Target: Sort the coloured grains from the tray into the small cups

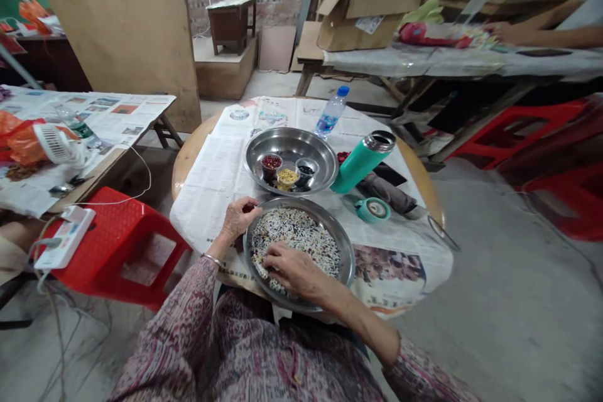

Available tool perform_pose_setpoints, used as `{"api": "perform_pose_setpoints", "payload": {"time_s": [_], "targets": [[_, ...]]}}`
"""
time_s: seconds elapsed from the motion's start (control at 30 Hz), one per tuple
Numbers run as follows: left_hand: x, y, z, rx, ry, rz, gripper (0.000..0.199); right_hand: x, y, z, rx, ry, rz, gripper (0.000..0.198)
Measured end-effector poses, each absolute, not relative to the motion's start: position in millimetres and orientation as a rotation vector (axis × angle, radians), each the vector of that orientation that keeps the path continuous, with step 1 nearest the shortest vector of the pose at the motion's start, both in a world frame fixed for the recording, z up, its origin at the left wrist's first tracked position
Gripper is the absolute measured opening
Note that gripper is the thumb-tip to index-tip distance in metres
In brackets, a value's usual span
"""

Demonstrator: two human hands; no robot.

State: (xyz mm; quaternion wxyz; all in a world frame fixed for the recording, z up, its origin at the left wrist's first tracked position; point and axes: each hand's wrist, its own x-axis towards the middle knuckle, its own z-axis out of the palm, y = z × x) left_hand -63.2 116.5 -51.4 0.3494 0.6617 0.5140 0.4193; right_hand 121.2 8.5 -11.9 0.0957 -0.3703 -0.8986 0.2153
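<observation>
A round metal basin [349,251] near my body holds a spread of mixed grains [292,229], mostly white with dark and yellowish ones among them. My left hand [239,217] is closed at the basin's upper left rim, thumb and fingers pinched together there. Over the grains on the near side, my right hand [294,269] has its fingers curled down, and the fingertips are partly hidden. Just beyond stands a second metal basin [292,137] with three small clear cups: one of red beans [271,163], one of yellow grains [287,176] and one of black beans [305,171].
Newspaper [211,169] covers the round table. Right of the basins are a green thermos [362,162], its lid [373,208] and a water bottle [331,114]. A red stool [117,245] bearing a power strip [66,239] stands left. Another person's arms [537,31] show at the far-right table.
</observation>
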Motion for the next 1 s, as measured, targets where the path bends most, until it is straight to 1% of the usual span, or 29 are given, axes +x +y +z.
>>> {"api": "perform_pose_setpoints", "payload": {"time_s": [0.07, 0.2, 0.3, 0.37, 0.47, 0.57, 0.67, 0.8, 1.0], "targets": [[-63, 116, -51, 1.715, 1.336, 1.085, 0.01, 131, 17, -14, -1.214, -2.641, 0.531, 0.018], [-63, 117, -53, 1.702, 1.333, 1.095, 0.011, 153, 50, -18, -1.624, -2.416, 0.235, 0.024], [-63, 118, -55, 1.703, 1.334, 1.093, 0.011, 152, 65, -21, -1.798, -2.313, 0.121, 0.026], [-63, 118, -55, 1.711, 1.338, 1.091, 0.011, 140, 64, -22, -1.79, -2.319, 0.115, 0.028], [-63, 118, -55, 1.728, 1.343, 1.101, 0.01, 118, 48, -21, -1.544, -2.467, 0.187, 0.028], [-64, 119, -55, 1.732, 1.345, 1.104, 0.008, 106, 22, -20, -1.255, -2.616, 0.287, 0.022], [-64, 119, -55, 1.724, 1.332, 1.086, 0.009, 119, -1, -24, -1.138, -2.661, 0.326, 0.016], [-64, 119, -55, 1.728, 1.32, 1.073, 0.01, 162, -13, -34, -1.272, -2.593, 0.214, 0.012], [-65, 118, -54, 1.72, 1.309, 1.084, 0.011, 198, -7, -35, -1.694, -2.364, 0.055, 0.016]]}}
